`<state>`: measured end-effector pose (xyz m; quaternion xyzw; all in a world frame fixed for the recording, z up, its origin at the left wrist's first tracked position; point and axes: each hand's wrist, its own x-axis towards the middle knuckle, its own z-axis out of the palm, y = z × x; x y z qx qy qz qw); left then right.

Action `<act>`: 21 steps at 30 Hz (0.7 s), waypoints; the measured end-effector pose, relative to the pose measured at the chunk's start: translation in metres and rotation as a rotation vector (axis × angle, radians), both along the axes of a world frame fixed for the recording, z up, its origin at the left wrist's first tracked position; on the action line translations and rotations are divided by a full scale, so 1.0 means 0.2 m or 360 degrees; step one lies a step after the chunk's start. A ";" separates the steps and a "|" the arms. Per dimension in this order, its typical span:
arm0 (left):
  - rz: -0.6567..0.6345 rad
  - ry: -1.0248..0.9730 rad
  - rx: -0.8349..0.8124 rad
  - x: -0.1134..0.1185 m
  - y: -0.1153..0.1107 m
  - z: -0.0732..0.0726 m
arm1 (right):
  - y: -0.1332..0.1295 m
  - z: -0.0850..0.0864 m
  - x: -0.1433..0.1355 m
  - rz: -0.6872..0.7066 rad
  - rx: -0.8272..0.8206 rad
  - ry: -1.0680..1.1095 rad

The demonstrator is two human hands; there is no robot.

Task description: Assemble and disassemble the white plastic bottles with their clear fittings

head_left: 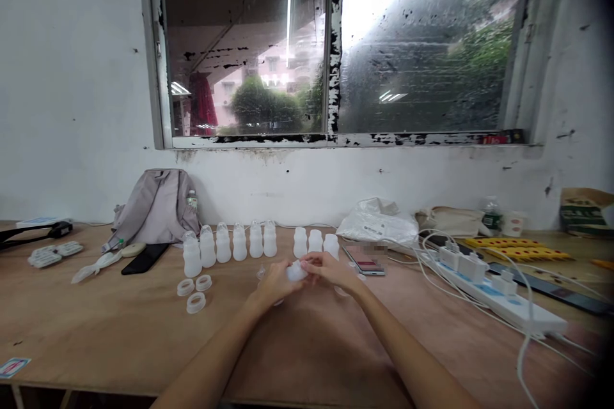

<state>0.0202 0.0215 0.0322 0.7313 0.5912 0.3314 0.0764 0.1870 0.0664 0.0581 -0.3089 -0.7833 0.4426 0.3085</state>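
Note:
Near the middle of the table, my left hand [274,282] is wrapped round a small white baby bottle [296,271]. The fingers of my right hand [327,268] close on the same bottle from the other side, hiding part of it. A clear nipple [261,272] lies just left of my left hand. Behind stand three white bottles without tops [315,243]. Further left is a row of several bottles with clear tops [240,243]. Three white collar rings [196,302] lie in front of that row. Small clear pieces are partly hidden beside my right hand.
A smartphone [365,262] lies right of my hands. A white power strip [503,303] with plugs and loose cables runs along the right. A grey backpack [158,208], a black phone [144,259] and a plastic bag [378,223] sit towards the wall.

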 end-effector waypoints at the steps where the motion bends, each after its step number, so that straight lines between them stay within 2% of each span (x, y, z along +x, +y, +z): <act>1: 0.0002 0.0035 -0.0008 0.00 0.00 0.00 | 0.00 -0.01 0.00 0.0019 -0.0002 -0.0003; 8: -0.0196 -0.0098 -0.0092 -0.03 0.03 0.00 | 0.00 0.02 0.02 0.0048 0.0064 -0.0003; 14: -0.0444 -0.0272 -0.0425 -0.07 0.03 0.01 | -0.01 0.03 0.02 0.0175 0.0087 -0.0026; 17: -0.0482 -0.0337 -0.0470 -0.07 0.02 0.01 | 0.01 0.00 0.02 0.0072 0.0110 -0.0147; 21: -0.0437 -0.0290 -0.0364 -0.06 0.03 0.00 | 0.00 -0.02 0.01 -0.0131 0.0147 -0.0270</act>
